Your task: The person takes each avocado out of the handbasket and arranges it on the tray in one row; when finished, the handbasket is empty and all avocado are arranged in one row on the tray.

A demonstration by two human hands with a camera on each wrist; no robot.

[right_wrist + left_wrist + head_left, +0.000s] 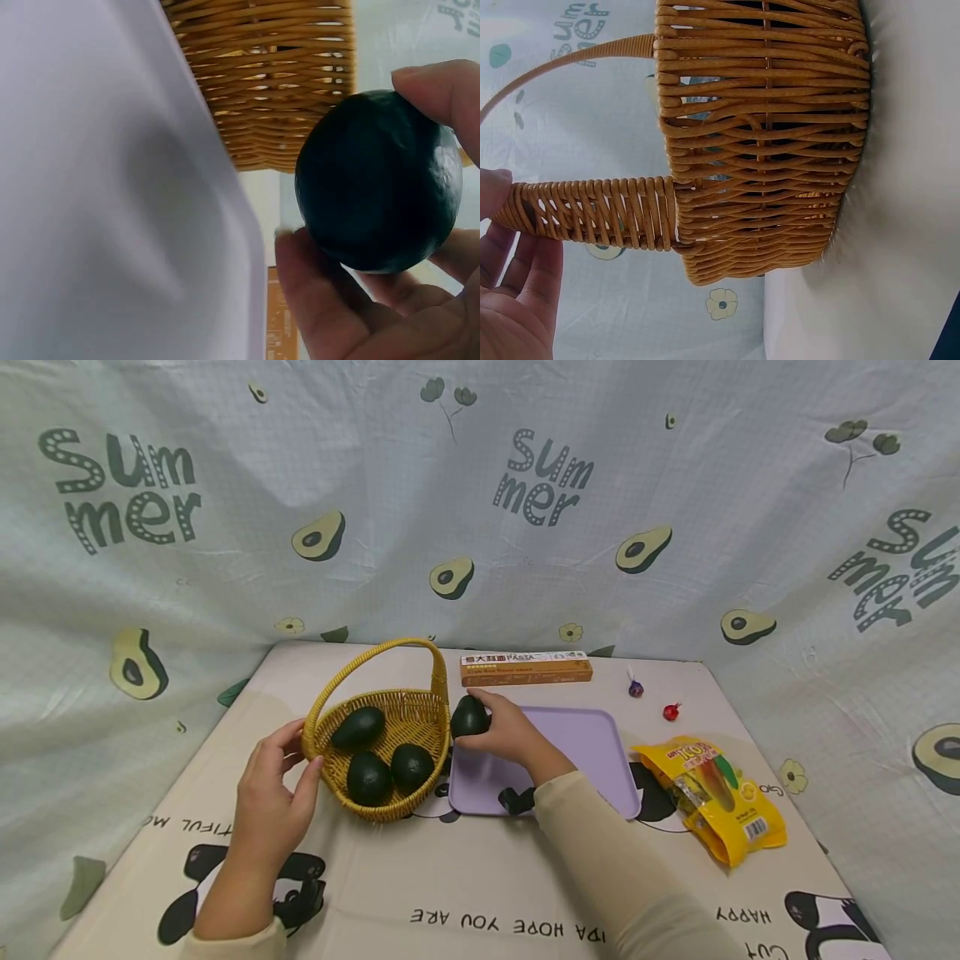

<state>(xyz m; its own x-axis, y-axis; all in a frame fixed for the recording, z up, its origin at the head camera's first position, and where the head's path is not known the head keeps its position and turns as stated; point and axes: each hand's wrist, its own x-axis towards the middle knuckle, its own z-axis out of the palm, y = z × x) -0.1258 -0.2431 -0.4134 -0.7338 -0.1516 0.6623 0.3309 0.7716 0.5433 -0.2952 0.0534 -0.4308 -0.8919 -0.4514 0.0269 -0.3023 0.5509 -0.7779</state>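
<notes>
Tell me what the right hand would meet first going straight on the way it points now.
The right hand, held avocado leading, would likely meet the wicker basket at its right side, by the handle; height and depth are hard to judge.

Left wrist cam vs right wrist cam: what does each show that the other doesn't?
Left wrist only: the left hand, holding the basket handle, and a flower print.

Right wrist only: the right hand, gripping an avocado, plus the tray and part of a brown box.

Both: the woven side of the basket and the lettered backdrop.
</notes>
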